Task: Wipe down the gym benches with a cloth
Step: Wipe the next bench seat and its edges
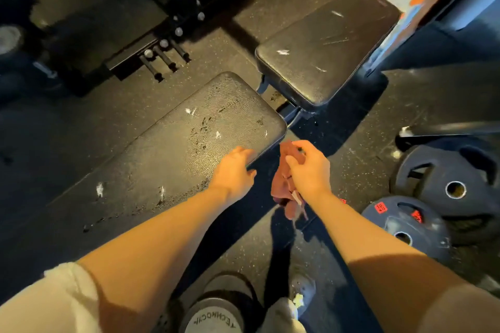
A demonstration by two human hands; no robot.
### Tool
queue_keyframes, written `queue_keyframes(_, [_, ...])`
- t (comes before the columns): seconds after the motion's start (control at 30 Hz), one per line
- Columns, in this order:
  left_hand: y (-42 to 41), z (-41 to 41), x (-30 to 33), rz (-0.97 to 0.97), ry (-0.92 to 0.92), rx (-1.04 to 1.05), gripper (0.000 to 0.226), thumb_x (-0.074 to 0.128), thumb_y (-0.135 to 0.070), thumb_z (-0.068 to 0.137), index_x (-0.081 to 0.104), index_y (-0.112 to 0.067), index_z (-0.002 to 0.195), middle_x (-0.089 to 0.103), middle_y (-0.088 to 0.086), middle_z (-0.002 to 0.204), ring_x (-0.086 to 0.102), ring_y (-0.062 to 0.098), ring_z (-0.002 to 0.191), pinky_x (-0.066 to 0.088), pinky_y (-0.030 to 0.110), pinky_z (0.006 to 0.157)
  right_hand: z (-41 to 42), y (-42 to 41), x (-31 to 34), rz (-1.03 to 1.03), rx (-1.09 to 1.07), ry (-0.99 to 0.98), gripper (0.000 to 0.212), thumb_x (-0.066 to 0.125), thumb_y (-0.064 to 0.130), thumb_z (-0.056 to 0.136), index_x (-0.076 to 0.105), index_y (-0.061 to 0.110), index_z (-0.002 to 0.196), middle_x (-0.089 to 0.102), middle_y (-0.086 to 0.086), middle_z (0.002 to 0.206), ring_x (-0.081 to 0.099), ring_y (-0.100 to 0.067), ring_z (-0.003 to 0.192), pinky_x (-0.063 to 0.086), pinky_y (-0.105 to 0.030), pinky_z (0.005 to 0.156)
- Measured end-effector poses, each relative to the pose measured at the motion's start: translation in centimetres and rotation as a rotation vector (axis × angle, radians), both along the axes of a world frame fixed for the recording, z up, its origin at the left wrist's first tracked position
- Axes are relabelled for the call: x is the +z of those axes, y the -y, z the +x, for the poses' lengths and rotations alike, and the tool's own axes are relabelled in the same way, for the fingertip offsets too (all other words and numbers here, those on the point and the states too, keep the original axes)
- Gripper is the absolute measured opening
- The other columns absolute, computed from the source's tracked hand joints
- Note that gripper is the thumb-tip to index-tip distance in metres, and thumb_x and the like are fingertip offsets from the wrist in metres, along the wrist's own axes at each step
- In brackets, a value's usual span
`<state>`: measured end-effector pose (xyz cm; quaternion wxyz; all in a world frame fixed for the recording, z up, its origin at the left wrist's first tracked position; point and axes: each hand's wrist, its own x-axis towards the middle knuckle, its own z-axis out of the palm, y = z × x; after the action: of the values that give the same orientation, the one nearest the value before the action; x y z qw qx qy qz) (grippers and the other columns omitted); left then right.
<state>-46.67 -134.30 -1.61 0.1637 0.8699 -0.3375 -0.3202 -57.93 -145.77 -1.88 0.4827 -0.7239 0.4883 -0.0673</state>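
Here, right hand (308, 167) pinches a limp red cloth (285, 186) beside the long bench pad (167, 149); left hand (234, 167) rests w/ relaxed fingers on pad's edge. Cloth looks light, floppy; prob. best bunched mid-fabric.

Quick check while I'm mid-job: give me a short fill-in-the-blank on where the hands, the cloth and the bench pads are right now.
1. The reddish-brown cloth hangs from the ____ hand.
2. The left hand rests on the edge of the near bench ____.
3. The cloth hangs beside the bench, over the ____, not touching the pad.
4. The weight plates lie on the person's ____ side.

Missing words: right; pad; floor; right
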Motion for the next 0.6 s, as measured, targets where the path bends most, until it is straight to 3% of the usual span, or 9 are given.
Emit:
queue_keyframes(0.03, [0.7,0.6,-0.7,0.014,0.041,-0.011,0.041,0.059,-0.011,0.093,0.053,-0.016,0.133,0.048,0.003,0.137,0.051,0.025,0.121,0.042,0.037,0.101,0.9,0.6,-0.6,-0.027,-0.005,0.026,0.031,0.06,0.014,0.092,0.06,0.019,0.122,0.065,0.002,0.108,0.059,-0.013,0.083,0.039,-0.018,0.075])
queue_keyframes(0.1, [1.8,1.8,-2.0,0.038,0.119,-0.05,0.045,0.06,-0.01,0.091,0.051,-0.017,0.135,0.046,-0.001,0.14,0.049,0.023,0.124,0.042,0.035,0.1,3.0,1.7,-2.2,-0.065,0.025,0.121,0.044,0.063,0.017,0.091,0.054,0.017,0.134,0.058,-0.002,0.129,0.057,-0.016,0.111,0.039,-0.018,0.092])
queue_keyframes(0.17, [2.6,3.1,-3.5,0.051,0.19,-0.111,0.053,0.062,-0.01,0.089,0.047,-0.018,0.139,0.042,-0.004,0.144,0.047,0.022,0.126,0.042,0.035,0.1,4.7,2.1,-4.1,-0.068,0.209,0.154,0.058,0.063,0.013,0.091,0.041,0.017,0.145,0.033,-0.004,0.152,0.035,-0.02,0.136,0.028,-0.021,0.107])
queue_keyframes(0.2, [2.9,3.8,-4.2,0.054,0.21,-0.148,0.058,0.064,-0.009,0.087,0.045,-0.02,0.14,0.041,-0.005,0.145,0.047,0.022,0.126,0.044,0.037,0.099,5.3,2.0,-5.4,-0.092,0.366,0.084,0.062,0.061,0.014,0.092,0.034,0.02,0.148,0.017,-0.003,0.159,0.019,-0.022,0.144,0.023,-0.03,0.115])
queue_keyframes(0.27, [3.4,5.2,-5.8,0.067,0.244,-0.243,0.065,0.068,-0.012,0.082,0.044,-0.021,0.142,0.038,-0.007,0.148,0.048,0.022,0.126,0.047,0.036,0.094,6.1,1.8,-7.7,-0.196,0.638,-0.153,0.064,0.052,0.024,0.097,0.02,0.031,0.152,-0.006,0.006,0.162,-0.011,-0.025,0.147,0.008,-0.048,0.119])
queue_keyframes(0.33, [3.7,6.8,-6.7,0.065,0.3,-0.349,0.069,0.076,-0.019,0.078,0.046,-0.017,0.14,0.038,-0.005,0.15,0.051,0.024,0.124,0.049,0.036,0.091,7.0,2.4,-9.2,-0.333,0.688,-0.238,0.059,0.042,0.035,0.101,0.012,0.037,0.152,-0.013,0.008,0.161,-0.024,-0.026,0.145,-0.007,-0.053,0.117])
queue_keyframes(0.4, [3.5,8.4,-7.4,0.001,0.376,-0.47,0.076,0.084,-0.027,0.07,0.05,-0.009,0.136,0.049,0.004,0.144,0.056,0.031,0.118,0.046,0.04,0.095,7.6,3.2,-10.0,-0.409,0.646,-0.162,0.055,0.039,0.033,0.103,0.016,0.033,0.152,-0.008,0.004,0.162,-0.022,-0.024,0.146,-0.015,-0.049,0.116])
queue_keyframes(0.47, [3.0,9.6,-8.1,-0.025,0.466,-0.586,0.08,0.085,-0.038,0.068,0.054,-0.003,0.133,0.056,0.011,0.136,0.059,0.032,0.115,0.041,0.043,0.102,7.8,3.2,-10.9,-0.45,0.59,-0.059,0.052,0.044,0.024,0.101,0.029,0.024,0.15,0.005,-0.004,0.162,-0.011,-0.024,0.148,-0.013,-0.04,0.117])
queue_keyframes(0.6, [2.6,11.0,-9.1,-0.04,0.577,-0.722,0.075,0.074,-0.055,0.073,0.06,-0.005,0.127,0.061,0.01,0.13,0.064,0.028,0.11,0.041,0.041,0.103,8.0,2.9,-13.0,-0.619,0.534,0.102,0.043,0.055,0.012,0.089,0.056,0.004,0.132,0.042,-0.02,0.147,0.03,-0.036,0.142,0.012,-0.042,0.117])
